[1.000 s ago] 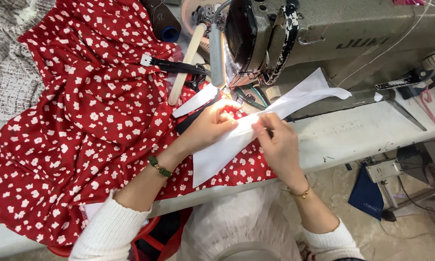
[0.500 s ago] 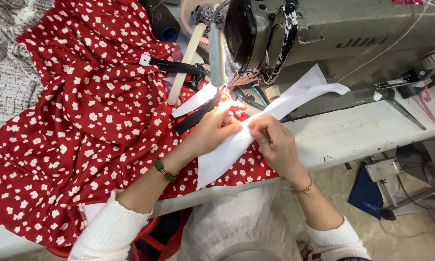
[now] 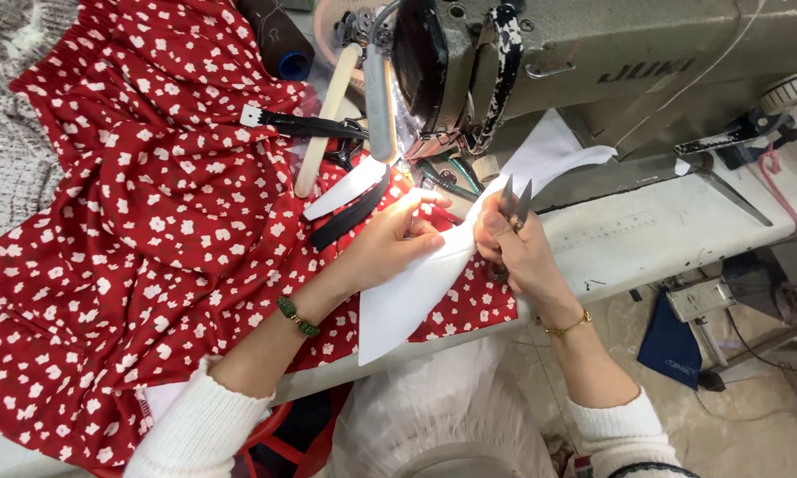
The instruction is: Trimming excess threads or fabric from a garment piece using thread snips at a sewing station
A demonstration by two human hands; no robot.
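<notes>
Both arms wear cream-white knitted sleeves with a ribbed weave, pushed back so the forearms are bare. The cuff of the right sleeve, at the near right edge, ends in a dark band. The left hand [image 3: 398,243] has a bracelet of dark green beads [image 3: 296,316] round the wrist. The right hand [image 3: 518,252] has a thin gold chain bracelet [image 3: 565,327] round its wrist. Neither hand wears a glove, and no rings can be made out on the fingers. Near the bottom edge, between the arms, lies pale, thin, slightly wrinkled cloth over the lap.
</notes>
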